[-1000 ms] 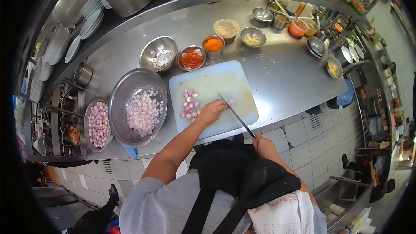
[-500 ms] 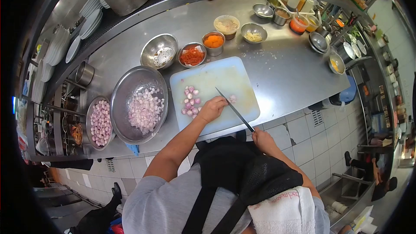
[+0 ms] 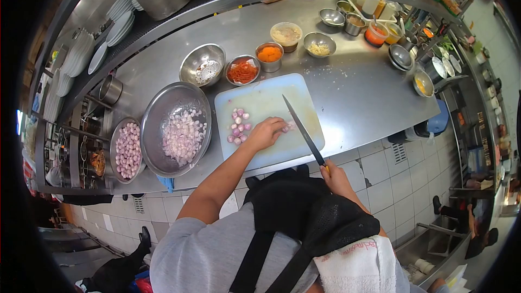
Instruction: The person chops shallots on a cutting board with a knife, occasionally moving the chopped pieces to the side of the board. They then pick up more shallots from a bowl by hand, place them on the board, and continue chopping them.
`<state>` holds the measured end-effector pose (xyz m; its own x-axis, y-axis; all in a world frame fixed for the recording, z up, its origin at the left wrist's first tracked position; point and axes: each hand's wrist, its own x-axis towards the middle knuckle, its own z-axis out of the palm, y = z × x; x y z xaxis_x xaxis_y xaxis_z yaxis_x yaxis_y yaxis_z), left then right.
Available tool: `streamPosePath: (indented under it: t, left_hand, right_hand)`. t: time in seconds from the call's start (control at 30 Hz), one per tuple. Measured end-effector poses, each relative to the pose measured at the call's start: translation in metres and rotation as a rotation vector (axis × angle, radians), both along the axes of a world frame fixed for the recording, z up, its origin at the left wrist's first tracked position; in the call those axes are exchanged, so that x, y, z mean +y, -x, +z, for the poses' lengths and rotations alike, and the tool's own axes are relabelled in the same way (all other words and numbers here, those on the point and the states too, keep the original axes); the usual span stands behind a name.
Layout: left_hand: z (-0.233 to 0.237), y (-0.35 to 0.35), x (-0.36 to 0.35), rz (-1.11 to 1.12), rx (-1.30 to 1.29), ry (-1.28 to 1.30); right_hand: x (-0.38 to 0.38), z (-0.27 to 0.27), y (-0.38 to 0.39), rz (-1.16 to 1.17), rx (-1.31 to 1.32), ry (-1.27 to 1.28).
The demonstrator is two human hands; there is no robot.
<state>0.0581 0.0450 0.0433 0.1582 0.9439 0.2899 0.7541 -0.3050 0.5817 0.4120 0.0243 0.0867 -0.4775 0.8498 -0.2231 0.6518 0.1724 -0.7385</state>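
The left hand [image 3: 265, 133] lay on the white cutting board [image 3: 271, 95], palm down. Its fingers were curled and closed over a peeled shallot [image 3: 286, 127], pinning it to the right half of the board. Only the end of the shallot showed beyond the fingertips. The right hand [image 3: 335, 177] was positioned off the near edge of the steel counter [image 3: 358, 92], closed in a full grip around the handle of a chef's knife [image 3: 304, 130]. The blade ran diagonally from that hand up across the board, just to the right of the pinned shallot, with its tip pointing away from the person. Whether the edge touched the board could not be determined. A cluster of loose shallots [image 3: 237, 126], peeled and whole, lay on the board just left of the left hand. A large steel bowl [image 3: 157, 103] holding cut shallot pieces stood close against the board's left side. Further left stood a smaller steel bowl [image 3: 115, 140] filled with whole shallots. Behind the board stood a bowl of red shreds [image 3: 242, 70] and a cup of orange paste [image 3: 269, 54].
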Motion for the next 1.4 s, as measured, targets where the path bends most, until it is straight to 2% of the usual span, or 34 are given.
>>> streamPosePath:
  t: [0.07, 0.17, 0.23, 0.27, 0.33, 0.43, 0.57, 0.63, 0.73, 0.87, 1.0, 1.1, 1.17, 1.27, 1.4]
  left_hand:
    - [-0.005, 0.001, 0.006, -0.047, 0.031, -0.021]
    - [-0.006, -0.004, 0.011, -0.070, 0.098, 0.082]
    - [-0.006, -0.014, 0.006, 0.061, 0.004, 0.036]
    - [-0.008, -0.020, 0.001, 0.056, 0.008, 0.044]
    - [-0.010, -0.030, 0.000, 0.232, -0.074, 0.176]
    - [-0.001, -0.037, -0.008, 0.315, -0.116, 0.217]
    - [-0.001, -0.023, -0.013, 0.236, -0.176, 0.154]
    - [-0.016, -0.010, -0.003, -0.035, -0.062, -0.070]
    - [-0.018, -0.007, 0.000, -0.041, -0.069, 0.026]
    - [-0.024, -0.009, 0.000, -0.012, -0.088, 0.032]
    - [-0.025, -0.012, 0.000, 0.012, -0.030, 0.028]
    - [-0.021, -0.013, 0.000, 0.007, -0.001, 0.001]
    - [-0.025, -0.012, -0.003, 0.003, -0.013, -0.014]
    - [-0.029, -0.013, -0.003, 0.004, -0.031, -0.015]
    - [-0.021, -0.014, -0.005, 0.018, -0.024, -0.036]
  right_hand:
    - [0.000, -0.007, -0.004, -0.004, -0.003, 0.015]
    - [-0.005, -0.016, -0.010, -0.038, 0.007, 0.041]
    - [-0.003, -0.015, -0.008, -0.073, 0.031, 0.052]
    - [-0.005, -0.015, -0.010, -0.065, 0.023, 0.081]
    - [-0.007, -0.011, -0.008, -0.057, 0.019, 0.107]
    - [-0.013, -0.010, -0.004, -0.016, -0.023, 0.071]
    - [-0.020, -0.014, -0.005, 0.002, -0.056, 0.050]
    - [-0.020, -0.018, -0.005, 0.009, -0.074, 0.040]
    - [-0.023, -0.026, -0.003, 0.042, -0.128, 0.043]
    - [-0.023, -0.027, 0.007, 0.089, -0.236, -0.030]
    - [-0.027, 0.003, 0.013, 0.110, -0.353, -0.060]
    - [-0.035, -0.005, 0.016, 0.080, -0.370, -0.070]
    - [-0.027, -0.037, 0.024, 0.087, -0.318, -0.085]
    - [-0.015, -0.036, 0.031, 0.091, -0.293, -0.080]
    - [-0.017, -0.008, 0.026, 0.087, -0.332, -0.096]
